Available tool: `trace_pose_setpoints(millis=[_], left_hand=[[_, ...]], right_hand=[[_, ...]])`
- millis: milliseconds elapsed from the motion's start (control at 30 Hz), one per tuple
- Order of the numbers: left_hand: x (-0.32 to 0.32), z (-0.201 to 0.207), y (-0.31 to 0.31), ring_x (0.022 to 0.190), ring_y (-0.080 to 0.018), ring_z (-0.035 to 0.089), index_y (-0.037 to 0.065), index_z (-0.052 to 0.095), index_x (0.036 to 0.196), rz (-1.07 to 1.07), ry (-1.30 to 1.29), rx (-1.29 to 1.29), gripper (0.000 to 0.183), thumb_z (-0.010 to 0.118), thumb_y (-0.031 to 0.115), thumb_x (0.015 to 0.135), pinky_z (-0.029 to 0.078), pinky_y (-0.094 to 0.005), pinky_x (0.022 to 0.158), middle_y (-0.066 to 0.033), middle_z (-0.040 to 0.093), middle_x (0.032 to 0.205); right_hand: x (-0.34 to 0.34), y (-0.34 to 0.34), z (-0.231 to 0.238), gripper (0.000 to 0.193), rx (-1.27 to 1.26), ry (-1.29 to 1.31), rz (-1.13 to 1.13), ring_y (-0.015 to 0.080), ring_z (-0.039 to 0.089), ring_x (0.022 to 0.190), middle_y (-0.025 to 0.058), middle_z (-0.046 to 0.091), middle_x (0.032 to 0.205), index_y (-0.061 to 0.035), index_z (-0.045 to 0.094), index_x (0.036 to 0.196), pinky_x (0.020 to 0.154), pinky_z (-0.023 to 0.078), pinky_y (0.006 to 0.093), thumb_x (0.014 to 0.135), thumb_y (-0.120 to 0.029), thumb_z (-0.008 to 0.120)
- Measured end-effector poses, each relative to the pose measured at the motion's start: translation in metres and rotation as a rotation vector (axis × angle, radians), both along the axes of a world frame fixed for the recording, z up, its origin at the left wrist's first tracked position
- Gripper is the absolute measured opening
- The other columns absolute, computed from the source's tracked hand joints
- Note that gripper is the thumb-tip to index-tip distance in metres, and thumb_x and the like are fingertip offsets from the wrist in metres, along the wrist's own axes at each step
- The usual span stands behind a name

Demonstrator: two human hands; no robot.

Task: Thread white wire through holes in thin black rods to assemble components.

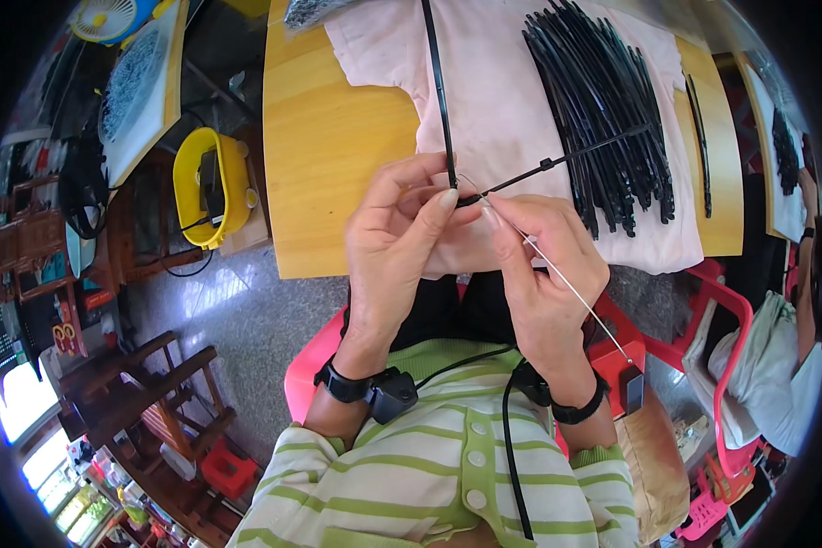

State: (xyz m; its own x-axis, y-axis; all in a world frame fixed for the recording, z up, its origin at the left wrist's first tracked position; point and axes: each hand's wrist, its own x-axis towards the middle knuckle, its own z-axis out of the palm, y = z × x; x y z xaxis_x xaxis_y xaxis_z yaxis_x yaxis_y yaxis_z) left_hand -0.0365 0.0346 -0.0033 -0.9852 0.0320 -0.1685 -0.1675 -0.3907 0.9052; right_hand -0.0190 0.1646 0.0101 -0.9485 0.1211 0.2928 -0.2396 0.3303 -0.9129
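Note:
My left hand (397,224) is closed, pinching a slim black jointed rod (439,91) that looks like an umbrella rib; one length stands away from me past the table's far side. A second black arm (571,157) joins it near my fingertips and slants right over a bundle of similar rods (603,128). My right hand (553,256) pinches close to the joint, fingertips against the black piece. A thin silvery wire (575,294) passes through its fingers, its curved tip by the joint and its other end down by my right wrist. My fingers partly hide the joint.
A pale pink shirt (484,55) lies over the wooden table (338,164), under the bundle. One loose black rod (700,146) lies at the table's right edge. A yellow basket (185,187) stands to the left, a pink chair (723,365) to the right. Cables run along my torso.

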Motion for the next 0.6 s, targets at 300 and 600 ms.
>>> trace_pose_setpoints(millis=[300,600], left_hand=[[0.001,-0.003,0.001,0.096,-0.016,0.057,-0.005,0.049,0.114,0.028,0.023,0.01,0.027,0.054,-0.001,0.088,0.054,-0.0306,0.082,-0.0101,0.054,0.102],[0.0,-0.004,0.001,0.097,-0.016,0.057,-0.005,0.05,0.113,0.032,0.014,0.005,0.026,0.054,-0.001,0.088,0.053,-0.0307,0.083,-0.0118,0.055,0.107]], right_hand=[[0.001,-0.005,-0.01,0.014,0.088,0.098,-0.043,0.0167,0.059,0.063,0.0091,0.062,0.079,-0.0005,0.062,0.086,0.054,0.047,0.0247,0.074,0.004,0.067],[0.0,-0.007,-0.013,0.017,0.18,0.158,-0.062,0.0195,0.06,0.064,0.008,0.062,0.077,-0.0018,0.062,0.085,0.054,0.049,0.0263,0.07,0.003,0.069]])
